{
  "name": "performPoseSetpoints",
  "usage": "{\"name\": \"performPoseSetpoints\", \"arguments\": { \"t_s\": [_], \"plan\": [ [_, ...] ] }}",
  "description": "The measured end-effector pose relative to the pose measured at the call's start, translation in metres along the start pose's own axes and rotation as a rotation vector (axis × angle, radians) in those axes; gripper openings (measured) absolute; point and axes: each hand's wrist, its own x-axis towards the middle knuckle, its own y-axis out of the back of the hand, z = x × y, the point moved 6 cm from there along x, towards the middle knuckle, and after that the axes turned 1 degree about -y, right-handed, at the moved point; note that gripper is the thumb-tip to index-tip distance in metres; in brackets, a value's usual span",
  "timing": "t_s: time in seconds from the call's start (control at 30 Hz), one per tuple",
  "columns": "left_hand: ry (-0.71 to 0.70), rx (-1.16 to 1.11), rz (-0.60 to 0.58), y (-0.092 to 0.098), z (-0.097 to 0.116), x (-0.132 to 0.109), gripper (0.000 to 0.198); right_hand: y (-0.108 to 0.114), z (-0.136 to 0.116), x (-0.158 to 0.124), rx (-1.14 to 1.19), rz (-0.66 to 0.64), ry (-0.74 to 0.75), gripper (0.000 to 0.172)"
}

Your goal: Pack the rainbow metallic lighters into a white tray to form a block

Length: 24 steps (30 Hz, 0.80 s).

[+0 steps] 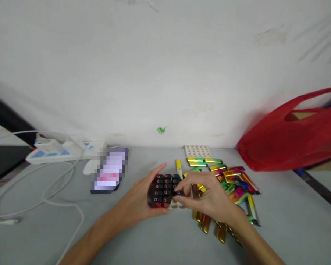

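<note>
My left hand (139, 195) is curled around the left side of a cluster of black-topped pieces (159, 186). These stand in rows, each with a small ring-like hole on top. Beneath them, a bit of a white holder (179, 205) with sockets shows at the near right. My right hand (206, 193) pinches one black-topped piece (178, 193) between thumb and fingers at the cluster's right side; its lower part is hidden. Just right of the holder, partly under my right hand, lies a pile of shiny flat coloured cases (238, 184) in gold, green, red and blue.
A white grid tray (198, 151) lies against the wall. A phone (110, 171) rests at left, near a white power strip (63, 150) and a looping white cable (44, 195). A red bag (289, 136) stands at the back right.
</note>
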Motion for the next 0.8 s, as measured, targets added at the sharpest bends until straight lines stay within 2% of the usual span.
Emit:
{"name": "performPoseSetpoints", "arguments": {
  "t_s": [0.3,0.4,0.5,0.57,0.67,0.8],
  "plan": [
    [-0.005,0.014,0.006,0.001,0.001,0.000,0.123,-0.005,-0.003,0.001,0.007,0.008,0.035,0.016],
    [-0.004,0.012,0.007,0.000,0.001,0.000,0.123,-0.001,-0.002,0.002,0.005,0.051,0.005,0.017],
    [0.009,0.013,0.005,0.000,0.001,-0.001,0.123,0.023,0.003,0.002,-0.059,0.153,-0.053,0.013],
    [0.015,-0.003,-0.003,0.000,0.002,-0.001,0.122,0.044,0.010,0.001,-0.155,0.168,-0.105,0.010],
    [0.021,-0.023,0.002,0.001,0.005,-0.002,0.122,0.072,0.025,-0.005,-0.350,0.055,-0.152,0.008],
    [0.023,-0.031,0.004,0.001,0.005,-0.001,0.123,0.100,0.047,-0.020,-0.498,-0.047,-0.206,0.012]
  ]
}}
